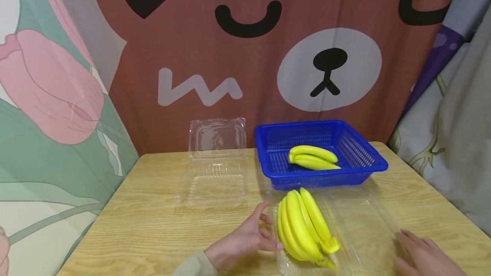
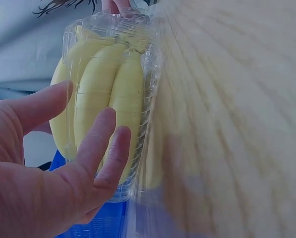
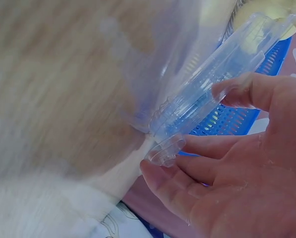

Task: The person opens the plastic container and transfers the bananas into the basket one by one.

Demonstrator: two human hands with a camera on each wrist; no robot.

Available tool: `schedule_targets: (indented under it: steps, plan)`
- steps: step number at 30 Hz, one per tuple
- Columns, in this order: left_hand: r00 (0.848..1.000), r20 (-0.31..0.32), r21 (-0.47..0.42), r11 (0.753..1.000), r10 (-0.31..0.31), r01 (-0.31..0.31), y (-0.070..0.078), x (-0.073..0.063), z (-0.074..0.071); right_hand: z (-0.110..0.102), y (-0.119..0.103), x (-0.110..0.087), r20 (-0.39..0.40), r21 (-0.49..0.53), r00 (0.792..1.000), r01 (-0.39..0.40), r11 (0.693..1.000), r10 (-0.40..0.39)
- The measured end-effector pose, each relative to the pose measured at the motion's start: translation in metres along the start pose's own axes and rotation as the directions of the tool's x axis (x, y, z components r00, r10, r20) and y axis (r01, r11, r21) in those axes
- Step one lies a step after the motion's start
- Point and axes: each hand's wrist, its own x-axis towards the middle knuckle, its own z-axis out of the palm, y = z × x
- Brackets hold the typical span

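A clear plastic clamshell box (image 1: 347, 248) lies unfolded, its lid (image 1: 370, 220) spread out to the right. A bunch of yellow bananas (image 1: 301, 229) fills its left half. At the left side of the box, my left hand (image 1: 249, 237) has its thumb spread and its fingers extended close to the wall; the left wrist view shows the bananas (image 2: 98, 84) through the plastic. My right hand (image 1: 426, 252) is at the lid's right edge. In the right wrist view, its thumb and curled fingers bracket the lid's rim (image 3: 202, 106), fingertips at a small corner tab (image 3: 165, 151).
Behind the box stands a blue plastic basket (image 1: 326, 180) holding a smaller bunch of bananas (image 1: 312, 159). Another clear clamshell box (image 1: 218, 182) sits further back on the left, its lid upright. The wooden table (image 1: 145, 212) backs onto a printed curtain (image 1: 184, 46).
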Motion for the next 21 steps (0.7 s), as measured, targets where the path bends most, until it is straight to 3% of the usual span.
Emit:
schedule_targets:
  steps: [17,21]
  plan:
    - [1.000,-0.005,0.007,1.000,0.002,-0.002,-0.0016,0.0047,-0.0041,-0.0016,0.0026,0.0091,-0.075,0.036,0.994,0.080,0.996,-0.077]
    - [1.000,-0.002,0.007,1.000,-0.004,0.004,-0.0011,0.0044,-0.0037,-0.0026,0.0032,0.0079,-0.148,0.006,0.981,0.128,0.992,-0.125]
